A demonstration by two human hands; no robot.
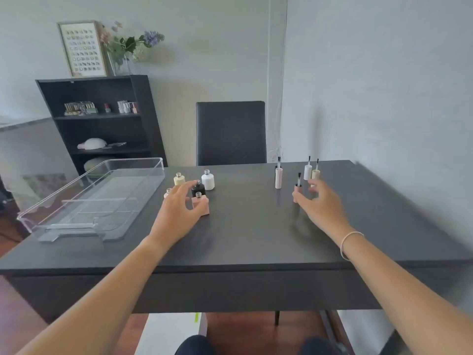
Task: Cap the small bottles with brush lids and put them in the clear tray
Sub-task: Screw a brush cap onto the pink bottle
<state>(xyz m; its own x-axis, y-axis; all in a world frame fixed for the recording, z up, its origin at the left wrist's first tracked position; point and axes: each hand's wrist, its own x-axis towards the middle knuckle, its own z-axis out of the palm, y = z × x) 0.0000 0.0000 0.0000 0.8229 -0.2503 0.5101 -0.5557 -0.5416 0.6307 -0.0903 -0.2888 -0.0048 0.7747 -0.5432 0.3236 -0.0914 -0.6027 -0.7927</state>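
Observation:
Several small uncapped bottles stand on the dark table (243, 239): a pink one (201, 204), a black one (198, 188), a white one (207, 180), a cream one (179, 179), and another partly hidden behind my left hand (179, 208). That hand hovers with spread fingers beside the pink bottle, thumb near its base. Brush lids stand bristles-up to the right: a pink lid (297, 192), a tall pale lid (278, 176), a white lid (308, 170), a cream lid (316, 172). My right hand (320, 204) is open, fingertips at the pink lid. The clear tray (51, 201) lies left, holding nothing.
A dark chair (230, 133) stands behind the table's far edge. A black shelf unit (102, 119) with small items is at the back left, with a framed picture and flowers on top. A wall runs close along the table's right side.

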